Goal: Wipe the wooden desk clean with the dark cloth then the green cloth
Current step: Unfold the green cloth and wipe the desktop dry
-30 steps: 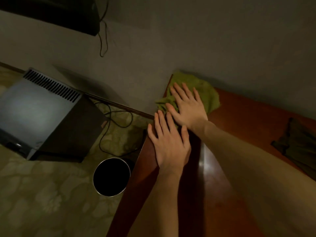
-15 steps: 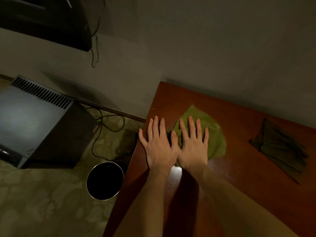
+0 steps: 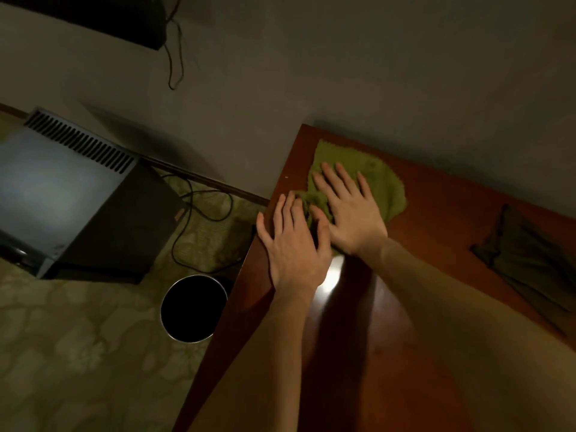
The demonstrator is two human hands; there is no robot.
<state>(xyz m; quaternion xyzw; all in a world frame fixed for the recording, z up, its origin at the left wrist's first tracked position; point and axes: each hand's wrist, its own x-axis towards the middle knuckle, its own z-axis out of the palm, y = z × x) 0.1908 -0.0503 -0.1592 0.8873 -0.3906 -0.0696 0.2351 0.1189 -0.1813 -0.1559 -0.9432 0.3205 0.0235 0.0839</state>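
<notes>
One green cloth [image 3: 381,182] lies flat under right grip [image 3: 352,215].

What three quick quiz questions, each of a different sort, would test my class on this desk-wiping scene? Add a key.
1. True or false: the right hand lies flat, fingers straight, on the green cloth.
2. Where is the dark cloth? A: on the floor. B: on the wooden desk, to the right of the green cloth, with no hand on it. C: hung on the wall.
3. Fill in: on the floor beside the desk's left edge stands a round ___ with a dark inside.

Key: 1 true; 2 B; 3 bin.
</notes>
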